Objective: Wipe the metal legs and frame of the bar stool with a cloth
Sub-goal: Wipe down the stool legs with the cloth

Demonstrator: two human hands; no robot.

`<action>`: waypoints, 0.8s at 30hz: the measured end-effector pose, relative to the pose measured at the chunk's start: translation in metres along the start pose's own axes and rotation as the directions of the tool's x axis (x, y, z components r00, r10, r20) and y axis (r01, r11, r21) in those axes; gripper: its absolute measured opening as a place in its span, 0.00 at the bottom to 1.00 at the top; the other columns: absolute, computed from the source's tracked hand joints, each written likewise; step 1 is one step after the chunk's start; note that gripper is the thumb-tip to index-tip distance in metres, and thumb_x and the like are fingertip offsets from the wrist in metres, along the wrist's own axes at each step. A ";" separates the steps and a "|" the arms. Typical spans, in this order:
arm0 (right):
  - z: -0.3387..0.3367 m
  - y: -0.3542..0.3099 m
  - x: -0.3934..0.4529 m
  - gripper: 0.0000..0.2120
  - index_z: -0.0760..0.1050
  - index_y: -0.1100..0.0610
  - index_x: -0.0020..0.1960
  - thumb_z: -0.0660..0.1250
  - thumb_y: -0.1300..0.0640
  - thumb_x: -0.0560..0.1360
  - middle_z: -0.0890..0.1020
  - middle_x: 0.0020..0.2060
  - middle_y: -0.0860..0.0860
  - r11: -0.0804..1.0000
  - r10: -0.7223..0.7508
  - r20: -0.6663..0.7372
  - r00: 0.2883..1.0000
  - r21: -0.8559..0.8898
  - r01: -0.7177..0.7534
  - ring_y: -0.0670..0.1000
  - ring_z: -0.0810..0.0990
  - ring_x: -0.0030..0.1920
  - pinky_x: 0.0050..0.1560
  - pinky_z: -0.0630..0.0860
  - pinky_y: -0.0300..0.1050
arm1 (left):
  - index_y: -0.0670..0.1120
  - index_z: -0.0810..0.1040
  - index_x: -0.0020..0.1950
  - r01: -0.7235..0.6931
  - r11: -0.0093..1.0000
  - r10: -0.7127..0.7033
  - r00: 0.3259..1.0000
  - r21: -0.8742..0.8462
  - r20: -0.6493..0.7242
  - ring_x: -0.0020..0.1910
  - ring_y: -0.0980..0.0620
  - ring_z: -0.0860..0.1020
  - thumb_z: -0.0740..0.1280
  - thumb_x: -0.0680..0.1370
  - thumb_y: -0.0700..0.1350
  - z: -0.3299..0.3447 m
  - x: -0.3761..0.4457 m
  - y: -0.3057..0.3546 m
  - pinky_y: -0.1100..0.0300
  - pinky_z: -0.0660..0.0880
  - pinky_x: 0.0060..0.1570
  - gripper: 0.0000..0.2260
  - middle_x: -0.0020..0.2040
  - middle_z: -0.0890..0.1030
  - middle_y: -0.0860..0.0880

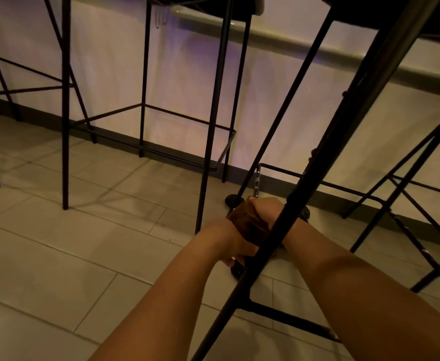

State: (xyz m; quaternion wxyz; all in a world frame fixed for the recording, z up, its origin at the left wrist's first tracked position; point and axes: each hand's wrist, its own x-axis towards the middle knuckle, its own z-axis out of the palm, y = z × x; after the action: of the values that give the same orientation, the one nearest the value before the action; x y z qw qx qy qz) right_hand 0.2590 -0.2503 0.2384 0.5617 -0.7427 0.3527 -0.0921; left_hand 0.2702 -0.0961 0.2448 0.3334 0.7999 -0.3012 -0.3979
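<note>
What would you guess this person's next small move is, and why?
Probably sliding the brown cloth up along the thin leg. Both the left hand and right hand grip it low, close to the stool's feet by the tiled floor, leaving the bar above unwiped.

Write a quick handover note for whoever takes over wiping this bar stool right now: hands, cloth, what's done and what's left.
Left hand: grips the lower part of the brown cloth, low down near the floor.
Right hand: grips the cloth's upper end, behind the near slanted leg of the bar stool.
Cloth: bunched between both hands, low among the stool's legs; which bar it touches is hidden.
Done: cannot be judged; the dim light shows no clean or dirty metal.
Left: probably the upper legs and the footrest bar near the floor; neither hand is on them.
</note>
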 end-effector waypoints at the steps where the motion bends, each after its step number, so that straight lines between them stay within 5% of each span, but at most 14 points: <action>1: 0.000 -0.001 -0.001 0.12 0.68 0.52 0.40 0.57 0.60 0.82 0.73 0.37 0.48 0.999 0.003 -0.004 1.000 0.049 -0.003 0.44 0.73 0.35 0.33 0.73 0.36 | 0.51 0.73 0.42 -0.014 1.000 0.014 1.000 -0.023 -0.015 0.37 0.59 0.79 0.70 0.75 0.50 0.001 0.002 -0.001 0.65 0.69 0.30 0.07 0.37 0.80 0.55; 4: 0.005 -0.005 -0.005 0.09 0.73 0.55 0.45 0.57 0.57 0.82 0.76 0.42 0.52 0.996 0.067 -0.042 0.997 0.061 -0.064 0.48 0.75 0.38 0.33 0.71 0.39 | 0.52 0.74 0.41 -0.023 1.000 0.023 1.000 -0.005 -0.019 0.39 0.58 0.79 0.70 0.75 0.50 0.000 0.004 -0.003 0.63 0.71 0.33 0.06 0.38 0.80 0.55; 8: 0.007 -0.014 -0.010 0.14 0.74 0.59 0.59 0.59 0.52 0.81 0.78 0.53 0.57 0.966 0.182 -0.067 0.981 -0.175 -0.191 0.54 0.77 0.48 0.41 0.72 0.43 | 0.52 0.73 0.40 -0.033 0.999 0.032 0.999 0.023 0.019 0.38 0.58 0.77 0.69 0.76 0.48 -0.005 -0.002 0.004 0.64 0.70 0.33 0.07 0.38 0.79 0.55; 11: 0.005 -0.015 -0.006 0.08 0.75 0.60 0.50 0.60 0.57 0.80 0.76 0.46 0.55 0.960 0.108 -0.038 0.993 -0.257 -0.114 0.51 0.76 0.44 0.41 0.72 0.40 | 0.51 0.74 0.41 -0.031 0.999 0.030 0.999 0.035 0.032 0.40 0.59 0.78 0.68 0.77 0.47 -0.007 -0.004 0.008 0.66 0.69 0.31 0.06 0.43 0.81 0.54; 13: 0.003 -0.010 0.000 0.09 0.71 0.55 0.41 0.59 0.60 0.80 0.74 0.40 0.50 0.992 0.031 -0.008 0.999 -0.126 -0.031 0.47 0.75 0.38 0.34 0.74 0.35 | 0.50 0.75 0.43 -0.032 0.998 0.031 0.999 0.058 0.023 0.43 0.58 0.79 0.68 0.76 0.49 -0.007 -0.003 0.008 0.65 0.69 0.32 0.05 0.46 0.81 0.53; 16: 0.002 -0.004 0.006 0.12 0.68 0.51 0.40 0.57 0.61 0.82 0.74 0.38 0.47 0.997 -0.018 -0.020 1.000 0.072 0.019 0.43 0.74 0.35 0.24 0.74 0.31 | 0.50 0.76 0.46 -0.047 0.994 0.047 0.999 0.096 0.003 0.44 0.55 0.80 0.69 0.75 0.51 -0.005 0.000 0.003 0.63 0.73 0.38 0.06 0.47 0.82 0.52; 19: 0.002 -0.004 0.010 0.12 0.68 0.51 0.42 0.55 0.60 0.82 0.74 0.39 0.47 0.986 -0.001 -0.032 0.999 0.169 0.007 0.44 0.74 0.35 0.25 0.73 0.34 | 0.49 0.77 0.50 -0.051 0.997 0.053 0.998 0.058 -0.024 0.47 0.53 0.81 0.71 0.74 0.50 -0.005 0.003 0.000 0.56 0.77 0.52 0.08 0.45 0.82 0.51; 24: 0.001 -0.009 0.008 0.08 0.75 0.57 0.48 0.60 0.54 0.81 0.77 0.41 0.53 0.978 0.197 -0.028 0.980 0.071 -0.194 0.50 0.75 0.37 0.27 0.69 0.42 | 0.53 0.74 0.39 -0.074 0.997 0.074 0.997 0.034 0.012 0.29 0.64 0.78 0.70 0.75 0.48 -0.010 0.005 0.002 0.71 0.72 0.27 0.07 0.33 0.79 0.56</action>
State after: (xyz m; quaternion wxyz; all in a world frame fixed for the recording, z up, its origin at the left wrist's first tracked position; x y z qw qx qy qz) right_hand 0.2693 -0.2535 0.2443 0.5868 -0.6832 0.4303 -0.0613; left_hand 0.2803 -0.0979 0.2490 0.3326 0.7916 -0.3391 -0.3844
